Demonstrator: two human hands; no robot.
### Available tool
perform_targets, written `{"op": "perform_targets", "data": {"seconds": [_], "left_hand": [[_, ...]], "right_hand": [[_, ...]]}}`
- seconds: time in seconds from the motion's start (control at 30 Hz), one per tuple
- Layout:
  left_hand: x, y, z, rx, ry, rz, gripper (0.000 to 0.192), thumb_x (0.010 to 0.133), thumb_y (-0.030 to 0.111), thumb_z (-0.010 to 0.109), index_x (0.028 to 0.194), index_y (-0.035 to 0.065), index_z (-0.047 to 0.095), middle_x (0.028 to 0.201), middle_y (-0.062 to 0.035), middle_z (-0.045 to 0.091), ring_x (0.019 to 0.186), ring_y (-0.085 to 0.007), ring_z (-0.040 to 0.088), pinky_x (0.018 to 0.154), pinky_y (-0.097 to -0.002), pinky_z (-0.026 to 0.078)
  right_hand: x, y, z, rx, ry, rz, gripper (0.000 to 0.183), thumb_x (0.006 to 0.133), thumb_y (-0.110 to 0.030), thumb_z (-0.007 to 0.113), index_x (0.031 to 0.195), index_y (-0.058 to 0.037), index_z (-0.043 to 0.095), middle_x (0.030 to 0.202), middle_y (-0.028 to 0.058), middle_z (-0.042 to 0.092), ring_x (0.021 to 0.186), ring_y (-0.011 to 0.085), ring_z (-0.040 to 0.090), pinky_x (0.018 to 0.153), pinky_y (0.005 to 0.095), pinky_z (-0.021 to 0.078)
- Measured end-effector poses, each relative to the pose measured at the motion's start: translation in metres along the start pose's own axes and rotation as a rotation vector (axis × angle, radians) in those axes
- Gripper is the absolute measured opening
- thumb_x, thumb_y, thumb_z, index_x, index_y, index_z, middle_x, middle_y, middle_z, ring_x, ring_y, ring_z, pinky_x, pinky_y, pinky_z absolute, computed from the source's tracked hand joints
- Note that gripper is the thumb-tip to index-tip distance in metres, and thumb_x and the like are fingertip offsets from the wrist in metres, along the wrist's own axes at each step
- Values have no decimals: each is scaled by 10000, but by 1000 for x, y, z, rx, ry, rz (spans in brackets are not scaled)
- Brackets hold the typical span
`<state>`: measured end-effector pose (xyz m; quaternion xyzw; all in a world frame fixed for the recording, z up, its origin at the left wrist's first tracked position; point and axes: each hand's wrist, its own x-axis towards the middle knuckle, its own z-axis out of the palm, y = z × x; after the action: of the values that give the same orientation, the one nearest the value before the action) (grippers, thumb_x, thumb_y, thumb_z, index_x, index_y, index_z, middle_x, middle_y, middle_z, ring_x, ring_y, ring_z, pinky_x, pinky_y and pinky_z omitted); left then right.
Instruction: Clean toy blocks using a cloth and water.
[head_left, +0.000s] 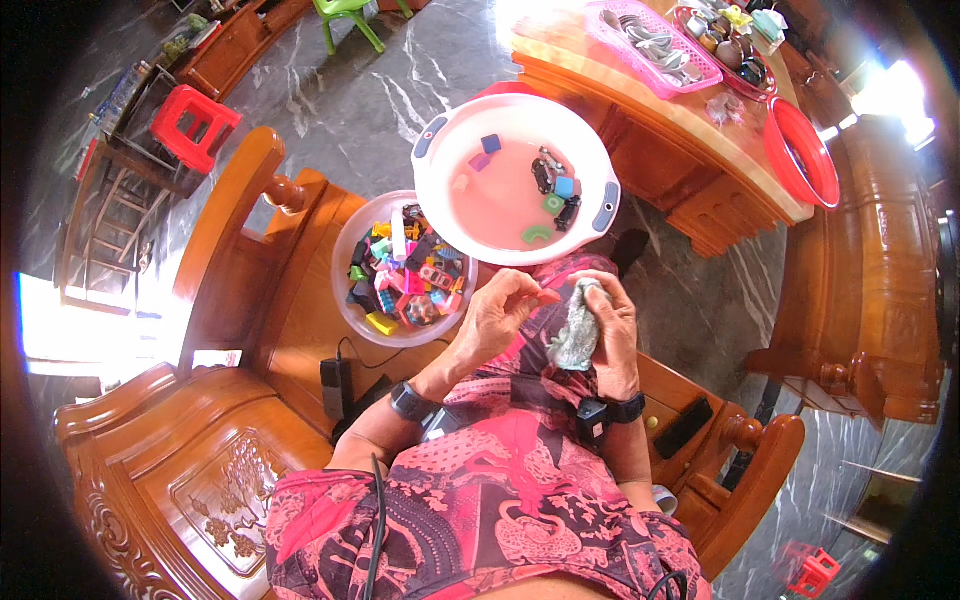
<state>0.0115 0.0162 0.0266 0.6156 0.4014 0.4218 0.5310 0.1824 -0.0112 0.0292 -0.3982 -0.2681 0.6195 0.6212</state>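
My left hand (499, 311) pinches a small red toy piece (549, 296) between thumb and fingertips, above my lap. Close beside it on the right, my right hand (613, 322) grips a crumpled grey-green cloth (577, 334) that hangs down from the fingers. Just beyond both hands stands a white plastic basin (517, 253) with grey handles; it holds pinkish-looking water, toy blocks and several small dark toy vehicles. To its left, a translucent round tub (346, 307) on the wooden bench is full of mixed plastic toys. The exact shape of the red piece cannot be told.
The wooden bench (289, 300) bears a black device (335, 386) with a cable near my left forearm. A wooden table (675, 142) at upper right carries a pink basket (660, 88) of spoons and a red basin (799, 191). A red stool (196, 129) stands at upper left.
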Motion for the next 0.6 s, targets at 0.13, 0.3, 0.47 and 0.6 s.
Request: {"op": "perform_targets", "data": {"seconds": [0.13, 0.3, 0.47, 0.6], "left_hand": [[3, -2, 2, 397, 38, 341, 80, 823, 58, 629, 901, 72, 623, 874, -77, 549, 879, -242, 531, 774, -319, 441], [1, 8, -4, 444, -16, 295, 96, 828, 65, 627, 923, 76, 630, 825, -66, 551, 837, -230, 534, 737, -322, 443], [1, -7, 0, 390, -12, 261, 123, 854, 91, 616, 973, 66, 631, 797, -45, 579, 784, -175, 557, 704, -271, 453], [-3, -10, 4, -189, -77, -110, 196, 904, 132, 569, 1078, 41, 579, 869, -19, 613, 819, -77, 553, 734, -215, 454]], "right_hand": [[-4, 10, 4, 92, -159, 225, 234, 904, -142, 566, 1109, -31, 556, 935, 9, 611, 709, 35, 552, 598, 144, 447], [-6, 18, -2, 130, -207, 255, 176, 918, -170, 556, 1031, -36, 572, 822, -31, 587, 657, 16, 530, 565, 147, 430], [-8, 22, 6, -19, -82, 42, 128, 929, -158, 536, 960, -43, 581, 775, -20, 593, 633, 16, 525, 552, 156, 428], [-8, 20, 13, -176, -25, -66, 101, 927, -116, 522, 923, -28, 572, 774, -13, 600, 677, 30, 546, 601, 167, 444]]}}
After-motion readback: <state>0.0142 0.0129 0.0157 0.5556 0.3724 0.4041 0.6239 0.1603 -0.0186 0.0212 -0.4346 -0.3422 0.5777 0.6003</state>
